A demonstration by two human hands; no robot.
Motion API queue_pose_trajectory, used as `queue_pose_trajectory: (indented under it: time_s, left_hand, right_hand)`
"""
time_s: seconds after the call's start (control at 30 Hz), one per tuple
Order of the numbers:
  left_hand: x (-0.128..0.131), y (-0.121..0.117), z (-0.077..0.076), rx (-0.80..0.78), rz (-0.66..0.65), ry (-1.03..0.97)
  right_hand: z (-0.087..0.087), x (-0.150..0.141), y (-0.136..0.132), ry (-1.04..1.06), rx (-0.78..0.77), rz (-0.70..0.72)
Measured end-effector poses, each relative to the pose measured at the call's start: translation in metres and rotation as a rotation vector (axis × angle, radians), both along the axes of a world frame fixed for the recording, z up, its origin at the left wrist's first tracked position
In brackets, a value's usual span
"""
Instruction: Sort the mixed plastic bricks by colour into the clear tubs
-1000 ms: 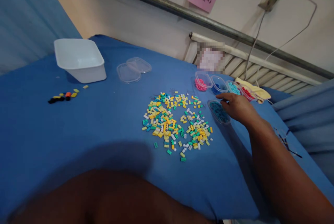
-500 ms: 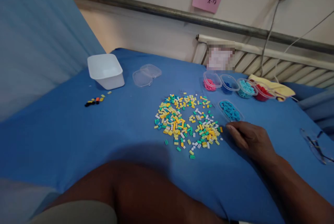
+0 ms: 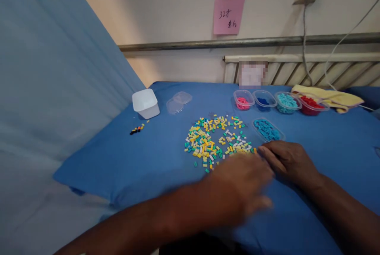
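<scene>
A heap of small yellow, teal and white bricks (image 3: pixel 212 141) lies on the blue cloth (image 3: pixel 154 156). My right hand (image 3: pixel 289 160) rests palm down on the cloth just right of the heap, fingers stretched toward its near edge. My left hand (image 3: pixel 239 187) hovers over the heap's near right corner, blurred by motion, so its fingers are unclear. A clear tub of blue bricks (image 3: pixel 268 129) sits just beyond my right hand.
Behind the heap stand tubs of pink (image 3: pixel 243 99), dark blue (image 3: pixel 264 99), light blue (image 3: pixel 287 101) and red (image 3: pixel 310 103) bricks. A white bin (image 3: pixel 145 103), clear lids (image 3: pixel 178 101) and a few dark bricks (image 3: pixel 137 129) lie at left. A yellow cloth (image 3: pixel 332 98) lies far right.
My left hand has come forward from my lap to the heap's near edge. My right hand pulled back from the blue tub and now rests beside the heap. The view tilted up.
</scene>
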State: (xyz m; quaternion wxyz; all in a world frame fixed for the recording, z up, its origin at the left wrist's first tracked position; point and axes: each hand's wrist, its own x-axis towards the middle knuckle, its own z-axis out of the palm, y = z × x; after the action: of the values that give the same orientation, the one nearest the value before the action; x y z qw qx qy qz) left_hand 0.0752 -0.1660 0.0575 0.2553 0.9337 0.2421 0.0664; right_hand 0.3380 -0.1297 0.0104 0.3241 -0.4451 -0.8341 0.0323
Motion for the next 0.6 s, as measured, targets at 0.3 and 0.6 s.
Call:
queue_pose_trajectory:
  time_s: [0.3, 0.6]
  left_hand:
    - [-0.054, 0.132, -0.022, 0.185, 0.636, 0.424]
    - [0.014, 0.120, -0.018, 0.165, 0.514, 0.417]
  right_hand:
    - [0.001, -0.001, 0.007, 0.005, -0.013, -0.009]
    - [0.001, 0.004, 0.007, 0.008, 0.026, -0.002]
